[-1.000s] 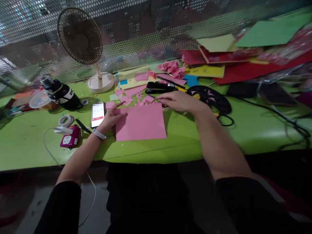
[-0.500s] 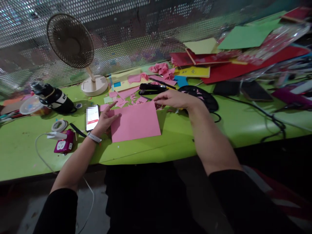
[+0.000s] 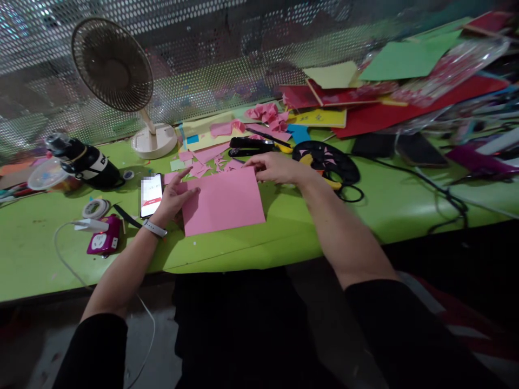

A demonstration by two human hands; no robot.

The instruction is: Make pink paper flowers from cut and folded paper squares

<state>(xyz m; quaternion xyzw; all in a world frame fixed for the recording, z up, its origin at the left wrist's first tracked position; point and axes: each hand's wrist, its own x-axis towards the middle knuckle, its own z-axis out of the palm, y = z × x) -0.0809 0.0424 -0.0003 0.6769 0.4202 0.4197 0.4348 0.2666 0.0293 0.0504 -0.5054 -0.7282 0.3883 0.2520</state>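
Note:
A pink sheet of paper (image 3: 223, 202) lies flat on the green table (image 3: 284, 232) in front of me. My left hand (image 3: 173, 195) rests on the sheet's left edge with its fingers spread and flat. My right hand (image 3: 275, 166) lies at the sheet's far right corner, fingers stretched out low over it; whether they pinch the corner I cannot make out. Small pink paper scraps (image 3: 211, 162) are scattered just beyond the sheet. A black stapler (image 3: 249, 146) lies behind them.
A phone (image 3: 151, 189) lies left of my left hand, with a magenta charger (image 3: 101, 240), a tape roll (image 3: 95, 207) and a black bottle (image 3: 85, 159) farther left. A desk fan (image 3: 117, 70) stands at the back. Black scissors-like tool and cables (image 3: 328, 159) sit right; coloured card sheets (image 3: 385, 102) pile at back right.
The view has swung slightly, so everything sits a little more to the left. My right hand has slid a bit nearer the sheet's far corner. The left hand stays put.

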